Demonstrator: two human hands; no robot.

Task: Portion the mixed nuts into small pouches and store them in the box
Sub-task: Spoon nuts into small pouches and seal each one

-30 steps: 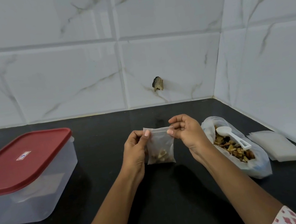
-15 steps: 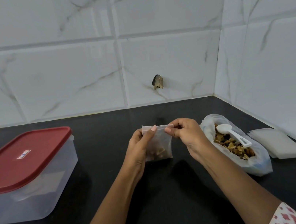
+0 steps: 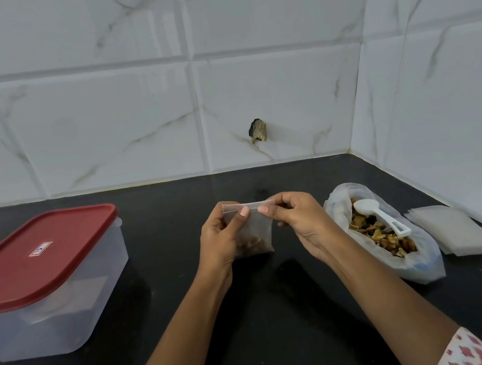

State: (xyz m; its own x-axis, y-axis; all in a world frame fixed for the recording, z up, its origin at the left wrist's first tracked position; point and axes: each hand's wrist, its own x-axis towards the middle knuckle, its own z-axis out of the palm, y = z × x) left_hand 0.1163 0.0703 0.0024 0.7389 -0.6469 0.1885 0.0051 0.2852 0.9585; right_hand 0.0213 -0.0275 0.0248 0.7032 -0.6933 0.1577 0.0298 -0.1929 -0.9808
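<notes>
– Black table [image 3: 258,345], white tiled corner. Pouch position?
– Clear pouch [image 3: 255,231] upright at centre, between both hands. A few mixed nuts [image 3: 252,244] sit at its bottom. Cannot tell if it touches the table.
– Hands?
– Left hand [image 3: 219,243] pinches the top strip, fingers behind the pouch. Right hand [image 3: 300,220] pinches the same strip just beside it; thumb tips near, not touching.
– Supply?
– Open plastic bag [image 3: 424,264] of nuts lies right of the right hand, white spoon [image 3: 381,219] resting on the nuts. Stack of empty pouches [image 3: 456,228] flat beside it, near the wall.
– Box?
– Clear box [image 3: 65,314] far left, red lid [image 3: 35,260] on, well apart from the hands.
</notes>
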